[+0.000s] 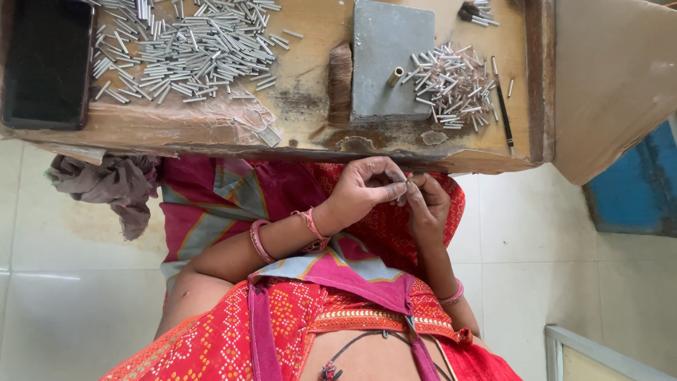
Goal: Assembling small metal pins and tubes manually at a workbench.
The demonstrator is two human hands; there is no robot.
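Note:
My left hand (363, 190) and my right hand (425, 206) meet just below the front edge of the wooden table (303, 116), over my lap. Their fingertips are pinched together on a small metal piece (403, 185), which is mostly hidden by the fingers. On the table above them lies a grey metal block (381, 42) with a short brass cylinder (395, 76) on it. A small pile of thin metal tubes (451, 81) lies right of the block. A much larger pile of metal tubes (190, 49) covers the table's left part.
A black flat device (46, 63) lies at the table's far left. A brush (340, 81) sits beside the block, and a thin black rod (503, 113) near the right rim. A crumpled brown cloth (113, 183) hangs below the table edge. The floor is pale tile (70, 282).

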